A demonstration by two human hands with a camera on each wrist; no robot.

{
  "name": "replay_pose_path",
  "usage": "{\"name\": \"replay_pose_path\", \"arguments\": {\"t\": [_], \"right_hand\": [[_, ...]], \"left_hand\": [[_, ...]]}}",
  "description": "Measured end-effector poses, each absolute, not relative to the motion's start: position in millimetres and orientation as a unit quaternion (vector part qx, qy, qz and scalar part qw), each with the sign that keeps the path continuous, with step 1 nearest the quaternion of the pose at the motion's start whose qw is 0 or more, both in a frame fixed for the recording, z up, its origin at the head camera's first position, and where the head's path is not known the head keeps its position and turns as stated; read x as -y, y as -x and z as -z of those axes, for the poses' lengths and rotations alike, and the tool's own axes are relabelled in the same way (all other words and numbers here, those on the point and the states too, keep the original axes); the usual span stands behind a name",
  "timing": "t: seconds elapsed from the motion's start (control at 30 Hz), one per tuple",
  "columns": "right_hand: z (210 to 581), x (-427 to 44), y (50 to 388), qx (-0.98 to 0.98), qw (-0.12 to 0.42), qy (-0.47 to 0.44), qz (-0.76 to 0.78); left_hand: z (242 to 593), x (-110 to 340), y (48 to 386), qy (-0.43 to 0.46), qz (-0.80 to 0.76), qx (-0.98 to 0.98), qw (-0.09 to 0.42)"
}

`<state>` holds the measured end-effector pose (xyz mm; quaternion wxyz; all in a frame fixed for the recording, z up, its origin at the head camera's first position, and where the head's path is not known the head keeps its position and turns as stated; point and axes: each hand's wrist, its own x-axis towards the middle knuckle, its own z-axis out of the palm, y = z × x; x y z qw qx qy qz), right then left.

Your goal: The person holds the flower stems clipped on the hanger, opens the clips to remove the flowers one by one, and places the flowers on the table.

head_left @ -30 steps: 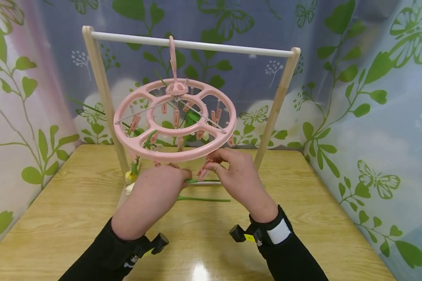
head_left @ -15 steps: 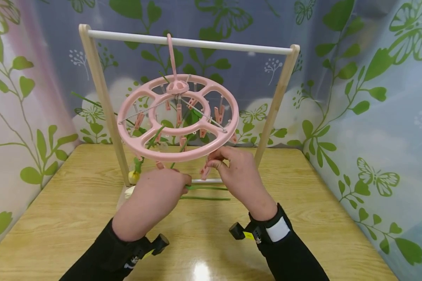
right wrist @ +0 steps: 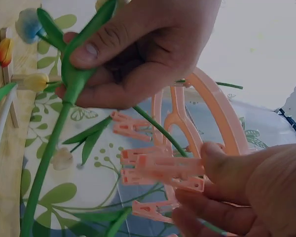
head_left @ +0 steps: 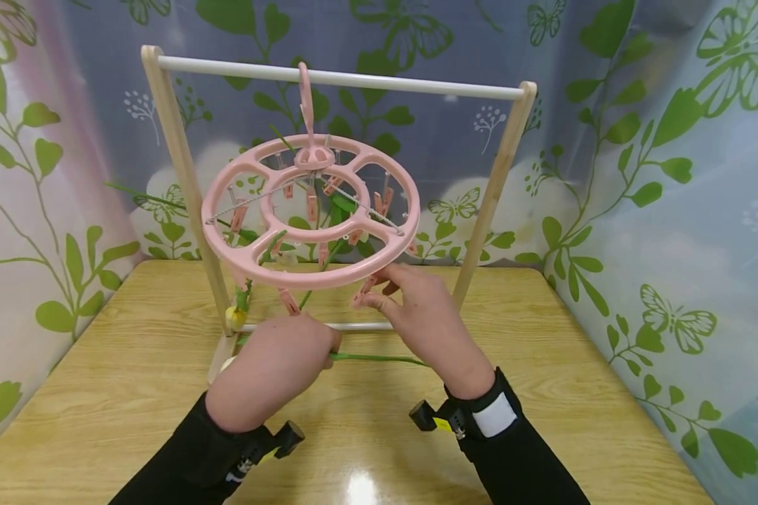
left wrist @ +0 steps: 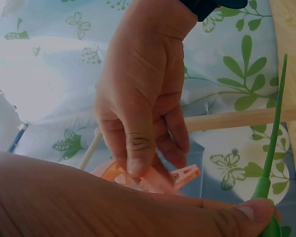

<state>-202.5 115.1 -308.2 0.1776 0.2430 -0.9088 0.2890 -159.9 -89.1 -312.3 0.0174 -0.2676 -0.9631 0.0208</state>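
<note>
Biggest first: blue-grey fabric curtain with green leaf and butterfly print [head_left: 429, 144], top and both sides of head frame. Light wood-grain counter [head_left: 543, 407] across the bottom.

On it, pale wooden rack with white crossbars [head_left: 495, 189], top bar running upper left to upper right. Hooked there, near centre: round pink plastic hanger [head_left: 306, 279], 2 concentric rings, small pink plastic clips [head_left: 312, 203] hanging underneath. Other green stems [head_left: 145, 198] poke past the ring, upper left and left.

Left hand [head_left: 284, 358], lower centre: thumb and fingers pinch a leafy green artificial flower stem [right wrist: 44, 168] at the leaf base. Right hand [head_left: 423, 319], right of centre: thumb and fingers pinch 1 held clip [right wrist: 170, 167] under the hanger's front right rim.

Stem runs rightward below the right hand in head view, apart from the held clip. Its bloom: can't make out. Yellow artificial bloom [head_left: 236, 318] by the left post. Can't tell if the held clip's jaws are parted.

My read: step in hand is readying the clip; stem not in it yet. Next move calls for squeezing the clip's tails, raising the stem between its jaws, then letting go.
</note>
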Motion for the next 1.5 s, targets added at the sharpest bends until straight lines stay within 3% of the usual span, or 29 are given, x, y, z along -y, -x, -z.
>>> {"name": "replay_pose_path", "arguments": {"t": [0.2,0.53,0.93,1.5], "right_hand": [[306.2,-114.4,203.7,0.943,0.079,-0.185,-0.266],[314.9,-120.2,206.3,0.966,-0.042,-0.206,-0.150],[320.5,-123.1,211.8,0.956,-0.079,-0.227,-0.170],[326.5,-123.8,219.2,0.956,-0.052,-0.247,-0.149]], "left_hand": [[312.2,90.8,159.8,0.271,-0.011,0.962,0.015],[315.3,92.2,162.4,0.272,-0.014,0.962,0.023],[320.2,98.8,168.3,0.294,-0.039,0.952,0.076],[320.0,98.3,175.4,0.287,-0.008,0.956,0.056]]}}
